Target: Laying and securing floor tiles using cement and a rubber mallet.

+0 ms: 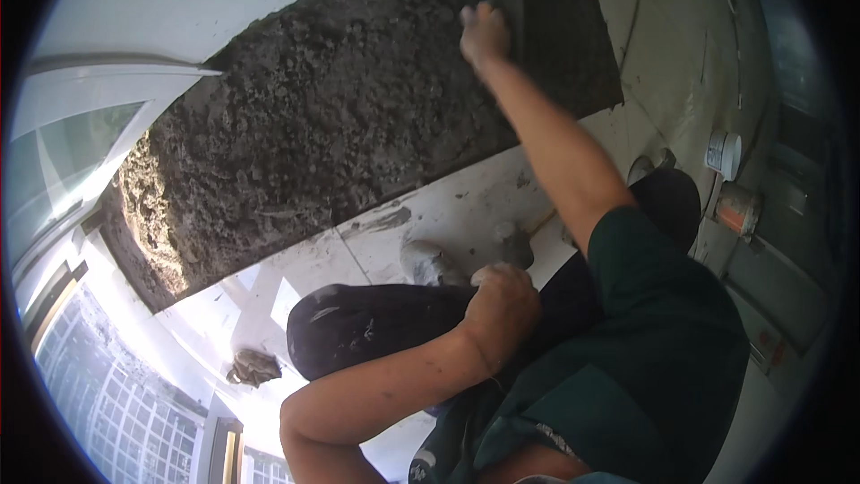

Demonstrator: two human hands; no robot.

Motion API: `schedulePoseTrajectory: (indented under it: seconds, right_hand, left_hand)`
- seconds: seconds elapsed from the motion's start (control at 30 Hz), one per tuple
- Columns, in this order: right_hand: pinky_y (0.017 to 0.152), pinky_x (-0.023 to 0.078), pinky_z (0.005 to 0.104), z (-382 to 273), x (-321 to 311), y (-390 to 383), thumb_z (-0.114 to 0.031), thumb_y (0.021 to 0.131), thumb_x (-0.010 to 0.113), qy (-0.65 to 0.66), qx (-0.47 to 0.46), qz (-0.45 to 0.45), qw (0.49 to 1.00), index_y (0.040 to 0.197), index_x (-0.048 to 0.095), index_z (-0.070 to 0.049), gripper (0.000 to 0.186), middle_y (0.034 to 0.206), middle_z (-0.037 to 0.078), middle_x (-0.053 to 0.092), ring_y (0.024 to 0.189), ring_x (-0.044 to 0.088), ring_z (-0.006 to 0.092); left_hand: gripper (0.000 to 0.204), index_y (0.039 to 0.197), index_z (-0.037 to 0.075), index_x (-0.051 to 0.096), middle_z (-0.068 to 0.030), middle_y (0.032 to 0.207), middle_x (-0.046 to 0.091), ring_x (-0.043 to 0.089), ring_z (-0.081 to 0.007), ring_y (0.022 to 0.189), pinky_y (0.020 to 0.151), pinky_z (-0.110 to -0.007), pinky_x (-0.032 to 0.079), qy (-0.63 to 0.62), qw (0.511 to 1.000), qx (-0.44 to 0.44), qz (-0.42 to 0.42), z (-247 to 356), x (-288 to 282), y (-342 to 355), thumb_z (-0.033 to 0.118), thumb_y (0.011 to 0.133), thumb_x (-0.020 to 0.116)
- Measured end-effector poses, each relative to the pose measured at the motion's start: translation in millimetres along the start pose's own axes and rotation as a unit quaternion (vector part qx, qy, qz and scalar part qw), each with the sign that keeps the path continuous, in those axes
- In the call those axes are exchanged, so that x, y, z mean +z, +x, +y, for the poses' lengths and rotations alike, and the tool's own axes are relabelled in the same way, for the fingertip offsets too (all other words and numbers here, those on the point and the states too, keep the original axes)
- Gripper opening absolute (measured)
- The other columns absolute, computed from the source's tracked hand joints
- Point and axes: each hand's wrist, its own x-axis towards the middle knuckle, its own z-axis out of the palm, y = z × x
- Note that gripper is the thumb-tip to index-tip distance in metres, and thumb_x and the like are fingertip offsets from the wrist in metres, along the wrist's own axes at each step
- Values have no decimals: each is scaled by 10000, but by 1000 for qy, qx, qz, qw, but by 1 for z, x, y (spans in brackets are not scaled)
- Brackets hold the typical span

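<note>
The handle of the trowel [510, 2] was mostly covered by the right hand [486, 36], the left hand's [504, 312] palm was hidden, and the dark mortar [331, 99] was cut off above.

No legible lettering, a pale print [422, 463] on the green shirt [663, 323] (too small to read)

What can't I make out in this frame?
All in the head view:
- Trowel handle: hidden by the right hand.
- Anything inside the left hand: hidden by its curled fingers.
- Mortar's far end: cut off by the upper edge.
- White tub's contents: too small.
</note>
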Motion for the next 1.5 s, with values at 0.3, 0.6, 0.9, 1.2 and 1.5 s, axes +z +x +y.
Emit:
schedulePoseTrajectory:
  seconds: [0.3, 0.6, 0.9, 1.2, 1.5]
  right_hand:
    - [813, 506, 489, -183, 108, -175, -319, 900, 662, 163, -146, -281, 934, 1019, 573, -24, 330, 937, 230, 651, 926, 653, 412]
    - [692, 517, 487, -159, 84, -167, -258, 920, 644, 202, 1, -150, 968, 884, 585, -45, 224, 820, 186, 651, 800, 659, 400]
    - [831, 501, 512, -200, 82, -240, -396, 902, 646, 189, -209, -465, 840, 1016, 596, -39, 378, 912, 206, 668, 953, 653, 411]
    - [713, 480, 464, -193, 105, -167, -325, 891, 648, 148, -247, -472, 833, 872, 562, -3, 334, 798, 207, 627, 782, 618, 370]
    - [805, 512, 489, -115, 59, -77, -359, 914, 652, 220, 124, -83, 964, 1065, 585, 14, 407, 1039, 249, 647, 990, 643, 402]
  left_hand:
    - [283, 1048, 89, 710, -106, 1071, 686, 660, -301, 989, 758, -462, 519, -156, 972, 54, 165, -3, 25, 6, 245, 914, 516]
    - [350, 1103, 105, 706, -123, 1159, 684, 650, -327, 1079, 839, -473, 533, -273, 958, 25, -80, -24, -6, -5, 343, 917, 530]
    - [419, 1297, 183, 609, -66, 1391, 559, 454, -258, 1340, 1117, -429, 327, -212, 969, 100, -82, -21, -6, 0, 363, 954, 449]
    - [405, 1289, 197, 610, -59, 1375, 569, 472, -276, 1310, 1105, -453, 332, -195, 968, 106, -120, -26, -8, 12, 375, 970, 437]
    - [250, 942, 131, 747, -71, 985, 729, 708, -291, 926, 775, -406, 549, -171, 981, 32, -90, -20, -12, 1, 293, 877, 569]
